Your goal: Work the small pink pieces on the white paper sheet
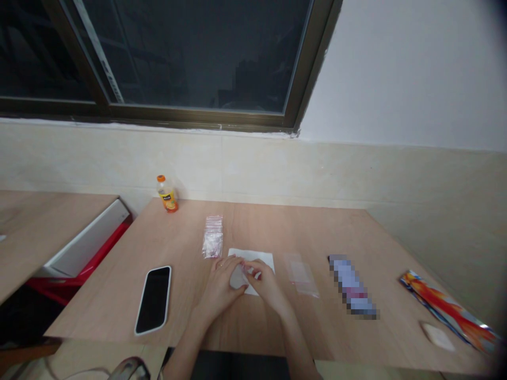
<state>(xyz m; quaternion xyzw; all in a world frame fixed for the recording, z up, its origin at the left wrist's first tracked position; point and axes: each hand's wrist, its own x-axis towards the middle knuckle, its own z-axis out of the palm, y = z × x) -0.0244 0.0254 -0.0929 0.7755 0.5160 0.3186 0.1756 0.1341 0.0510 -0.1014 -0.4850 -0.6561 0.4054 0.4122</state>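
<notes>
**Hands curling together over a pale lump (236,277) on a white sheet (259,258)**

The left hand (217,288) and the right hand (266,283) are working together at the near middle of the table (285,232), with both wrists coming up from the bottom of the frame. The hands are bent inward, and their fingertips (239,262) are meeting over the middle of the sheet. The fingers look curled rather than spread, but the view cannot show whether they are gripping anything or only pressing. The lump is showing between the palms, lying on the sheet just under the edge of the left hand. What it is, I cannot tell.

Just beyond the sheet, a zip bag (213,237) with pink stripes is lying flat. To the right, a clear bag (301,274) is resting near the right hand. A phone (153,300) is lying left of the hands, and a bottle (167,194) with an orange cap is standing at the far edge, upper left of the table. Toward the right are a blurred packet (351,287), a foil packet (447,311) and a pale pad (438,336).
</notes>
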